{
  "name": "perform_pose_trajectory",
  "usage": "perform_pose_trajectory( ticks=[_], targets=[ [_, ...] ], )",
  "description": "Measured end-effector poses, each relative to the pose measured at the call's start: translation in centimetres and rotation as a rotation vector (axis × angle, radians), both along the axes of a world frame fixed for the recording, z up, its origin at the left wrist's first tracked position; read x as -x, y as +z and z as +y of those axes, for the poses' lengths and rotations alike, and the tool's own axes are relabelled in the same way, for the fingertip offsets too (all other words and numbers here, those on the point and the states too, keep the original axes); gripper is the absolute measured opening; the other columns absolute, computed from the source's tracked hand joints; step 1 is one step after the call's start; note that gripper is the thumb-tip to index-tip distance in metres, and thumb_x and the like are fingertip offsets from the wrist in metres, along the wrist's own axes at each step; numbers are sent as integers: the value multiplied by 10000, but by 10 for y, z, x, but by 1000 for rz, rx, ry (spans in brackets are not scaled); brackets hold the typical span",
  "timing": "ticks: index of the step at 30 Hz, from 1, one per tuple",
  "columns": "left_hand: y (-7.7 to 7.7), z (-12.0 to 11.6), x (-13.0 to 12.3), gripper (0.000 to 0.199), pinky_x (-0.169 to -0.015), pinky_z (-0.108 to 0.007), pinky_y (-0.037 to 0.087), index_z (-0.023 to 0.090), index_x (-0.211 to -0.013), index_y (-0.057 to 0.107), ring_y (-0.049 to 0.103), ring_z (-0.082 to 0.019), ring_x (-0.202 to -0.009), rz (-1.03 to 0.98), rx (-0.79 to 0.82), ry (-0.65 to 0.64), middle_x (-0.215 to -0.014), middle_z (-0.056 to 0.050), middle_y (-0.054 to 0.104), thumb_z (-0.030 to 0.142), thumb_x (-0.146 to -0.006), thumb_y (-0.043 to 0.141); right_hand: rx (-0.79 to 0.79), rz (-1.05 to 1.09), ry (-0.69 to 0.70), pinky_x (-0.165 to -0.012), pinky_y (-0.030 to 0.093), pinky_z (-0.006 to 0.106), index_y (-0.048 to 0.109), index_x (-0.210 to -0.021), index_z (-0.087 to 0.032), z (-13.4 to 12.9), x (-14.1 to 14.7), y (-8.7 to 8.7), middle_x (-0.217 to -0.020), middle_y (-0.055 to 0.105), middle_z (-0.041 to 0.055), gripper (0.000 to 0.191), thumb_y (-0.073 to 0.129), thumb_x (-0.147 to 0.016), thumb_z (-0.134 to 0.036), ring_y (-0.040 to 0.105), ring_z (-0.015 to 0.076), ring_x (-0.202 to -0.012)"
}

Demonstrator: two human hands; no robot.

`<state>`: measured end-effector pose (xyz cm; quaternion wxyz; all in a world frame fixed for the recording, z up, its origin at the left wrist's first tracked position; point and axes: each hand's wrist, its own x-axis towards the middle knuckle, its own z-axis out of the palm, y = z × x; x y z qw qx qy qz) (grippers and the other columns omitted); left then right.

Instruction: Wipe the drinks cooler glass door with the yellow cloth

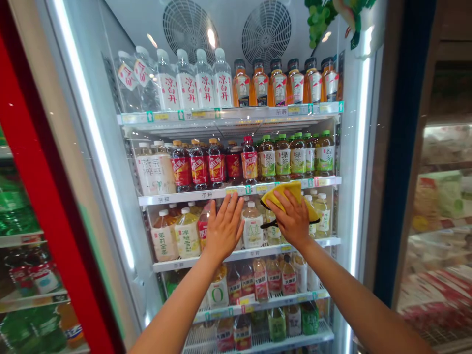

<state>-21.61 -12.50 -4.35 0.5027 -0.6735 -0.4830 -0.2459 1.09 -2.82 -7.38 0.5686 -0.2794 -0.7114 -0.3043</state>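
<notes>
My left hand (224, 228) lies flat with its fingers stretched upward, apparently against the glass door (228, 123) of a lit drinks fridge. It holds nothing. My right hand (293, 214) presses a folded yellow cloth (295, 189) with dark edging against the same glass, to the right of my left hand. Both hands are level with the third row of bottles, just below a shelf edge (206, 194). Behind my left hand a red-labelled bottle (203, 228) is partly covered. A pale-labelled bottle (252, 226) stands between the two hands, behind the glass.
Clear-water bottles (204, 81) and amber bottles (278, 83) fill the top shelf. Below stand red-labelled bottles (199, 167) and green-capped tea bottles (283, 157). A red frame (40, 147) borders the left. Plastic grapes (319, 22) hang at upper right. Packaged goods (438, 196) sit farther right.
</notes>
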Motion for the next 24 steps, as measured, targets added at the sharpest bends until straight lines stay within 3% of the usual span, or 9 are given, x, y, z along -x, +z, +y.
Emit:
perform_pose_trajectory(
  ticks=[2,4,7,9,12,16,18,21,24],
  targets=[
    [-2,-3,7,758,-1285,-514,-23,180,-1624,109,123,-231,-1569,8,-10,-4,-1642,-121,300,357,-995,493,-10,10,-7,-1211,241,506,586,-1408,-381,2,-10,-5,-1467,593,25,535,524,-933,-143,445,260,-1432],
    [-2,-6,14,777,-1286,-512,-14,192,-1625,85,123,-231,-1569,7,-14,-2,-1647,-112,292,364,-993,504,-5,139,-27,-1200,257,522,580,-1415,-374,4,-8,5,-1466,590,30,530,501,-941,-149,441,262,-1432],
    [-1,-8,21,820,-1287,-507,17,194,-1624,40,137,-235,-1568,4,-19,-2,-1652,-112,276,367,-985,523,25,303,-63,-1194,240,570,534,-1454,-375,0,21,27,-1505,549,35,544,477,-954,-169,390,274,-1463],
    [0,-10,24,833,-1287,-510,29,195,-1623,26,157,-244,-1565,1,-21,-2,-1653,-114,271,367,-982,529,36,297,-76,-1200,219,574,528,-1459,-371,-8,43,31,-1517,538,37,540,484,-957,-178,370,273,-1475],
    [-1,-13,31,833,-1286,-518,28,202,-1623,26,187,-254,-1559,-9,-22,-2,-1649,-114,281,367,-982,532,16,131,-51,-1215,194,528,567,-1424,-363,-21,55,14,-1496,567,33,515,522,-948,-173,390,258,-1463],
    [-6,-21,47,819,-1288,-503,27,202,-1624,32,171,-243,-1562,-29,-40,-5,-1651,-111,279,355,-988,525,-8,-19,-9,-1218,204,479,598,-1395,-362,-23,36,-11,-1459,604,27,516,551,-929,-145,437,244,-1432],
    [-9,-25,54,813,-1288,-510,21,214,-1625,36,155,-242,-1565,-41,-44,-2,-1654,-106,272,353,-990,524,0,71,-25,-1209,225,488,587,-1409,-358,-21,37,-5,-1469,594,34,528,533,-932,-137,425,251,-1441],
    [-11,-29,61,829,-1287,-521,20,218,-1625,19,141,-243,-1567,-58,-38,7,-1658,-108,262,349,-986,532,26,230,-63,-1203,220,533,567,-1431,-346,-24,65,16,-1506,555,47,536,501,-943,-136,381,271,-1468],
    [-11,-33,68,837,-1287,-518,23,217,-1624,6,147,-241,-1567,-62,-32,6,-1659,-106,258,347,-986,532,35,161,-44,-1223,170,545,549,-1445,-357,-36,98,24,-1530,531,34,552,509,-939,-143,346,270,-1487]
  ],
)
